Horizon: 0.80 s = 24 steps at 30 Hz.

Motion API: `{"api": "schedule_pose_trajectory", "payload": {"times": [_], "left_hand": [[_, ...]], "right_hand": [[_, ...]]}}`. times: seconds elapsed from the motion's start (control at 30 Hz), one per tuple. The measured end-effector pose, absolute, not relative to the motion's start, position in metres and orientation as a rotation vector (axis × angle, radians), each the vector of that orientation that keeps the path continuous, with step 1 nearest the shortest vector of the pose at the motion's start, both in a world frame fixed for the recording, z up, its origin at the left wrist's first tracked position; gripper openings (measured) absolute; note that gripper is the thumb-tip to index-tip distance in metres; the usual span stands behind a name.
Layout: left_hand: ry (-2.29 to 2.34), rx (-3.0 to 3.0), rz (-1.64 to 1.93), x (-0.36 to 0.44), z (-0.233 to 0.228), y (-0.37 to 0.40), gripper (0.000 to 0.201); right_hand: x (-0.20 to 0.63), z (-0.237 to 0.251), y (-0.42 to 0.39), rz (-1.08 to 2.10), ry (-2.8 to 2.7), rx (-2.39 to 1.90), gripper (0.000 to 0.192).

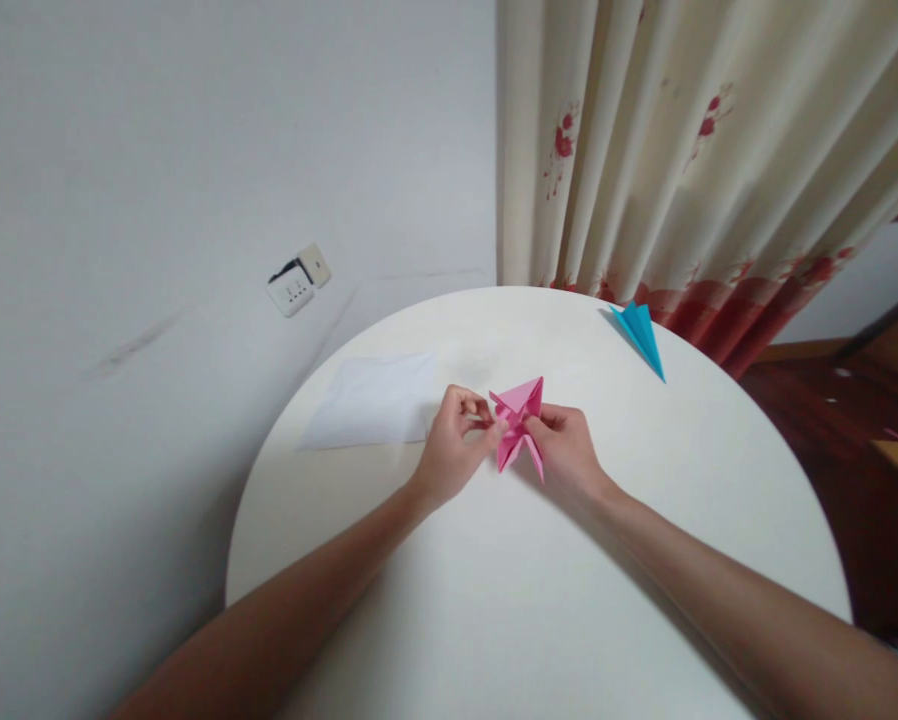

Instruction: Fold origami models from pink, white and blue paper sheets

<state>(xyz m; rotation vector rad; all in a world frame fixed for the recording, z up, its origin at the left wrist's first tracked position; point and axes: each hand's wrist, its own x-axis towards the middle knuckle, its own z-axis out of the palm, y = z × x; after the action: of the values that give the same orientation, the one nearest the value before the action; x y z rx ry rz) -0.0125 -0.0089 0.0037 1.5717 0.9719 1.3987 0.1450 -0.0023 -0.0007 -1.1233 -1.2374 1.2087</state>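
Note:
A folded pink paper piece (517,420) with pointed flaps is held just above the round white table (644,560), near its middle. My left hand (455,442) pinches its left side with thumb and fingertips. My right hand (564,448) grips its right side, and a pink point sticks down between the two hands. Both forearms reach in from the bottom of the view.
A white sheet of paper (374,402) lies flat on the table to the left of my hands. A blue folded paper piece (639,334) lies near the far right edge. A flowered curtain (689,150) hangs behind the table, and a wall socket (297,282) sits at the left.

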Motion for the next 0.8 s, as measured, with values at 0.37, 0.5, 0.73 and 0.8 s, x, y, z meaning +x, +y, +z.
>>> {"api": "schedule_pose_trajectory", "payload": {"times": [0.37, 0.5, 0.73, 0.8], "left_hand": [[1.076, 1.761, 1.432, -0.019, 0.007, -0.007, 0.007], [1.114, 1.928, 1.340, -0.019, 0.015, -0.010, 0.016], [1.092, 1.885, 1.300, -0.023, 0.020, -0.010, 0.010], [1.069, 1.846, 1.288, -0.025, 0.021, -0.008, 0.013]], "right_hand": [[0.145, 0.002, -0.002, 1.466, -1.097, -1.002, 0.030], [0.146, 0.003, -0.002, 1.437, -1.108, -0.996, 0.031], [0.146, -0.002, -0.002, 1.354, -1.222, -0.983, 0.031], [0.146, -0.003, -0.002, 1.330, -1.244, -0.988, 0.033]]}}
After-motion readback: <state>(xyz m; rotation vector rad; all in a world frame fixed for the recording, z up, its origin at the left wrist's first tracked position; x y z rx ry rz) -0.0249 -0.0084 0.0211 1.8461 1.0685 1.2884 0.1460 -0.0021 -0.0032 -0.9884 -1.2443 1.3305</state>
